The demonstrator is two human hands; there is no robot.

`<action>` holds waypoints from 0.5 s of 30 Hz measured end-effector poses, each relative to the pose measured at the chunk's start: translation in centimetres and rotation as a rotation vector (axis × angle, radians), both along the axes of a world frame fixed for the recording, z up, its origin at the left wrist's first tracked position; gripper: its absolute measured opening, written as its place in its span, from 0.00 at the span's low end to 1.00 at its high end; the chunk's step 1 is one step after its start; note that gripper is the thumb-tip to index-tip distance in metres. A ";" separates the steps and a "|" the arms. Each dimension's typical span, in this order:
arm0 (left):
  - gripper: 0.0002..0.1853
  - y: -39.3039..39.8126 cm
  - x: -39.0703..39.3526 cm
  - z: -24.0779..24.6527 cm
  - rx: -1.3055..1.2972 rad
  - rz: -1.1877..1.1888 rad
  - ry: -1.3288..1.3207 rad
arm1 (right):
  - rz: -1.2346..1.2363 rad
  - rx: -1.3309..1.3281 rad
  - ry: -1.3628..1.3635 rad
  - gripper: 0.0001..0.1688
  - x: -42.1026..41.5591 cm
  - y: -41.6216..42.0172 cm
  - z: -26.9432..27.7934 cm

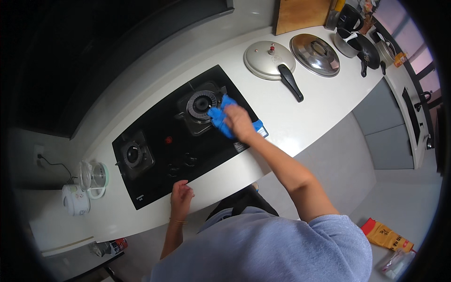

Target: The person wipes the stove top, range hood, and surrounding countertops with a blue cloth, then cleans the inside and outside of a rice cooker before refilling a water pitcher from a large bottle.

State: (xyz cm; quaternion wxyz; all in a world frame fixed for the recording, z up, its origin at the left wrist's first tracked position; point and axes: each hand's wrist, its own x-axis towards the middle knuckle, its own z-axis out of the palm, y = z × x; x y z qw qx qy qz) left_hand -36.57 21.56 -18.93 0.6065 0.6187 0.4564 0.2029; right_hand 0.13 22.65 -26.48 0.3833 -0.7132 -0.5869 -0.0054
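My right hand [238,121] grips a blue cloth [221,121] over the black glass gas hob [197,155]. The cloth lies against the right side of the far burner [202,104], and part of it sticks out past my wrist near the hob's right edge. Motion blurs the fingers a little. At the hob's front edge, my left hand [182,195] holds nothing, its fingers partly curled and apart. To its left is the second burner [133,154]. The control knobs [181,165] sit between that hand and the burners.
Right of the hob lie a pressure-cooker lid [269,60] with a black handle and a steel lid [314,54]. Pans [366,53] and a wooden board [303,16] stand farther back. A glass kettle [94,176] and a white rice cooker [75,200] are at left.
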 end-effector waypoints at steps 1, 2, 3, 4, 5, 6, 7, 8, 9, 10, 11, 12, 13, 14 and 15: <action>0.18 0.6 0.3 0.0 0.026 -0.012 0.002 | -0.023 -0.077 -0.255 0.23 -2.8 0.0 -0.5; 0.18 1.2 0.5 0.0 0.053 -0.024 0.004 | 0.035 -0.068 -0.239 0.23 -2.8 0.4 -0.5; 0.18 1.7 0.6 0.1 0.065 -0.006 0.014 | 0.096 -0.059 -0.224 0.23 -2.5 0.6 -0.7; 0.18 2.0 0.5 0.2 0.070 0.005 0.028 | 0.118 -0.075 -0.270 0.22 -1.6 0.4 -0.9; 0.18 2.2 0.4 0.2 0.075 0.017 0.042 | 0.141 -0.090 -0.315 0.22 -0.3 0.2 -1.0; 0.18 2.4 0.1 0.0 0.062 0.026 0.061 | 0.103 -0.126 -0.337 0.21 1.3 0.0 -1.6; 0.18 2.7 -0.2 -0.1 0.052 0.038 0.078 | 0.040 -0.115 -0.203 0.20 2.8 -0.3 -1.4; 0.18 3.0 -0.5 -0.3 0.041 0.049 0.095 | -0.024 -0.073 -0.141 0.19 3.9 -0.2 -1.5; 0.18 3.1 -0.7 -0.8 0.023 0.052 0.080 | -0.089 -0.035 -0.080 0.17 4.5 -0.3 -1.7; 0.18 3.4 -1.3 -1.4 0.011 0.060 0.075 | -0.174 -0.057 0.225 0.17 3.8 0.1 -0.7; 0.18 3.5 -1.8 -1.8 -0.001 0.067 0.069 | -0.260 -0.083 0.529 0.16 3.2 0.3 0.4; 0.18 3.5 -1.8 -2.1 -0.008 0.057 0.061 | -0.355 -0.104 0.825 0.16 2.7 0.4 1.5; 0.18 3.6 -1.6 -2.3 -0.014 0.048 0.055 | -0.318 -0.077 0.691 0.16 2.1 0.5 1.3; 0.18 3.6 -1.3 -2.5 -0.020 0.038 0.048 | -0.280 -0.050 0.558 0.17 1.1 0.3 0.8; 0.18 3.7 -0.9 -2.5 -0.021 0.028 0.034 | -0.243 -0.021 0.429 0.18 0.2 0.0 0.2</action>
